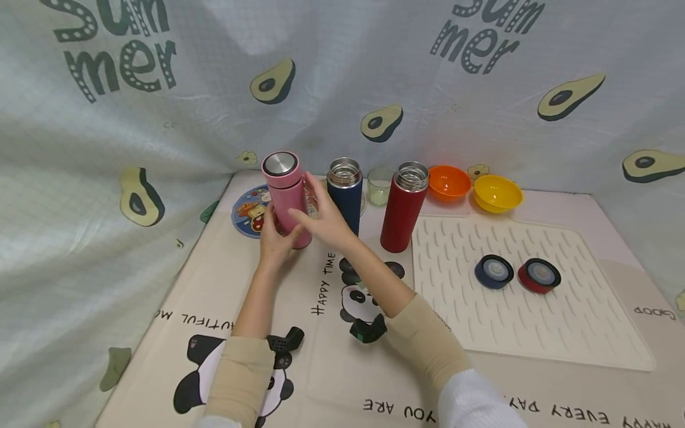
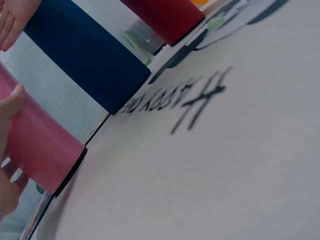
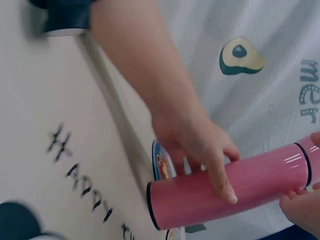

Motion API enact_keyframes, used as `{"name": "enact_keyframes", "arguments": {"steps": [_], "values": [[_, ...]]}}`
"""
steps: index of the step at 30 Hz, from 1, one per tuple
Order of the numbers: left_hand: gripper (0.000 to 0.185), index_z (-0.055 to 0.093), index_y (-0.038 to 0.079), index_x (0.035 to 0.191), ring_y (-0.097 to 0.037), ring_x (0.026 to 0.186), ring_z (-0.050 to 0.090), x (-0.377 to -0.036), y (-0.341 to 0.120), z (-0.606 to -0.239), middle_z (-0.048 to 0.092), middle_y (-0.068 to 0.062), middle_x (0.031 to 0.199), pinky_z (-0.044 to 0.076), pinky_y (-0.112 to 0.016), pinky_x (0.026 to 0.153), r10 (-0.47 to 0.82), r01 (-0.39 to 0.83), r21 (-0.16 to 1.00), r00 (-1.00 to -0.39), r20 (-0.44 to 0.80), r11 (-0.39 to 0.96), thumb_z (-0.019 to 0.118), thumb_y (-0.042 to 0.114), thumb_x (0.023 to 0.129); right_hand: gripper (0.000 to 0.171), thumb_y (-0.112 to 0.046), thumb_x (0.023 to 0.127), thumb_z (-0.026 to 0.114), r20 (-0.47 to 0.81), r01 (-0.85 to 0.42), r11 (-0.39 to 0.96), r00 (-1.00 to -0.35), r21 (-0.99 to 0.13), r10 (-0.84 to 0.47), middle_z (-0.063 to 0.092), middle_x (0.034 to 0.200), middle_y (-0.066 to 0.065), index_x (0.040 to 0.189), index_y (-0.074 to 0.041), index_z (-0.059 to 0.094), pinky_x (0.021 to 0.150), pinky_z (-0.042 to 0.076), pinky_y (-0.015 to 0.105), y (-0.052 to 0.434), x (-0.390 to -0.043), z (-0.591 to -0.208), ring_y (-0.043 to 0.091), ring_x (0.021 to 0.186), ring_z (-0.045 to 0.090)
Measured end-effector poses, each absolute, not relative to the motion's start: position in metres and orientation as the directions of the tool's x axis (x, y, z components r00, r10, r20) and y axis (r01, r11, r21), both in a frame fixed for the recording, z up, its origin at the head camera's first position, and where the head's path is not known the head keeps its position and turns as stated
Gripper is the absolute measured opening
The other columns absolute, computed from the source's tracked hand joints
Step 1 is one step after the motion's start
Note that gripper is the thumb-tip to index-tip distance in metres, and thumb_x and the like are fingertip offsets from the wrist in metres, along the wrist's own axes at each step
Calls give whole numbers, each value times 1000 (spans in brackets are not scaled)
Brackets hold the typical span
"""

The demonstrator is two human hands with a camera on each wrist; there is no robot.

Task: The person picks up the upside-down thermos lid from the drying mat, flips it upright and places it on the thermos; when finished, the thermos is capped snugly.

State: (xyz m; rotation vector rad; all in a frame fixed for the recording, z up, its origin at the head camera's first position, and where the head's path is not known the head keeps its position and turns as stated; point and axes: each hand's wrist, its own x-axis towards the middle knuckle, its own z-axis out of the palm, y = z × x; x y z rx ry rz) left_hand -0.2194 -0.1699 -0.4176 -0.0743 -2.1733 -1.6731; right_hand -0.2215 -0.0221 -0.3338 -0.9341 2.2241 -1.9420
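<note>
At left of worktop point(image 1: 326, 368), beside blue bottle point(image 1: 351, 199): holds pink bottle point(image 1: 285, 199) low with left hand point(image 1: 275, 242), with right hand point(image 1: 330, 223) spread open near lid point(image 1: 282, 166). Looks stiff, slick, moderately heavy; wants firm grip round body.

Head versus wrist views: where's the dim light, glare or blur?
Head: brightest, pink bottle clear, with a sheen on its steel top; left wrist: dim and greyish, black lettering soft-edged; right wrist: also dim, short white glare streaks on the pink bottle's side, dark round print in the lower left corner blurred.
</note>
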Motion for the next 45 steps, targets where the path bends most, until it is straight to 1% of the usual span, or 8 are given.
{"name": "enact_keyframes", "arguments": {"steps": [6,11,15,19,25,30,37,45], "values": [[83,25,6,141,-27,117,43,-221,-168,-414,40,-14,133,38,-44,96,-207,389,833,-846,492,393,75,14,75,66,-8,88,59,326,-470,125,-757,-874,-567,28,146,11,143,-3,22,105,29,31,21,-202,-354,24,130,33],[78,28,2,139,-30,113,45,-215,-166,-401,42,-16,130,40,-47,94,-232,406,824,-824,517,395,73,11,75,60,2,87,58,318,-478,145,-751,-866,-578,34,139,23,137,8,26,103,30,43,56,-175,-346,32,127,35],[77,28,2,139,-26,114,45,-208,-169,-398,41,-15,131,40,-42,95,-267,372,839,-828,493,397,72,13,78,56,5,85,58,321,-496,196,-768,-846,-555,39,135,26,133,12,31,100,32,49,81,-162,-348,37,123,38],[77,27,4,140,-24,116,45,-203,-170,-399,40,-17,132,40,-38,96,-290,329,852,-838,462,407,72,15,78,55,1,85,60,305,-477,282,-819,-832,-486,40,135,21,133,6,35,101,33,46,113,-161,-366,32,124,39],[75,30,6,137,-26,119,43,-196,-173,-398,42,-17,130,37,-42,97,-302,286,850,-845,441,443,73,21,78,53,-9,87,61,303,-435,451,-891,-779,-337,41,137,13,134,-4,38,102,30,47,171,-162,-389,27,125,36],[69,33,4,133,-27,119,41,-187,-179,-393,44,-17,127,35,-44,98,-280,225,842,-874,397,491,72,24,79,52,-9,87,60,339,-402,541,-915,-738,-217,39,134,18,134,-2,38,98,29,54,219,-156,-398,36,121,34],[48,48,1,121,-33,114,44,-173,-185,-392,51,-16,121,37,-47,94,-128,124,783,-959,252,609,64,29,86,57,-17,88,60,292,-248,607,-956,-755,-29,36,134,24,137,-1,35,97,28,55,273,-150,-409,40,120,32],[38,54,0,114,-31,110,50,-168,-170,-414,55,-15,115,42,-45,90,-12,169,772,-975,223,613,66,22,85,67,-15,83,66,245,-152,681,-969,-716,41,33,133,30,137,5,31,95,27,58,293,-148,-435,47,119,31]]}}
